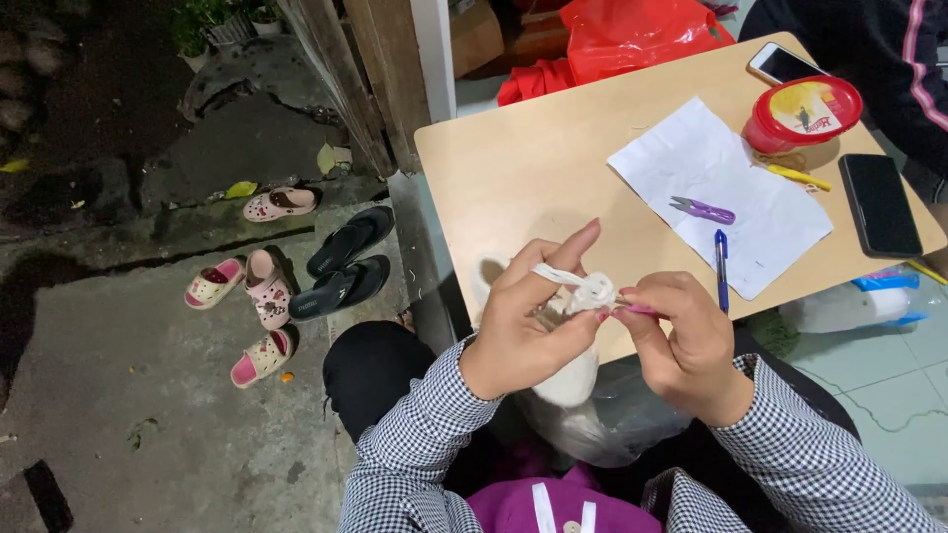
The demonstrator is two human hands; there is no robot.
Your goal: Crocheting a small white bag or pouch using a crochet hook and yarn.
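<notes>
Over the near edge of the pale wooden table [533,168], left hand [528,321] tensions white yarn [555,275]; right hand [681,341] pinches a pink crochet hook [637,309] at the small white crocheted piece [592,293] between them.

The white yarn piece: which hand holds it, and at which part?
Left hand pinches the white crochet piece at its edge; right hand grips a pink hook.

A home's doorstep or porch: sandals [346,242] and small pink slippers [267,286] lie on rough concrete [148,415] by a wooden post [351,79], beside a tiled floor [879,395] and a small counter [533,168] with paper [691,158].
</notes>
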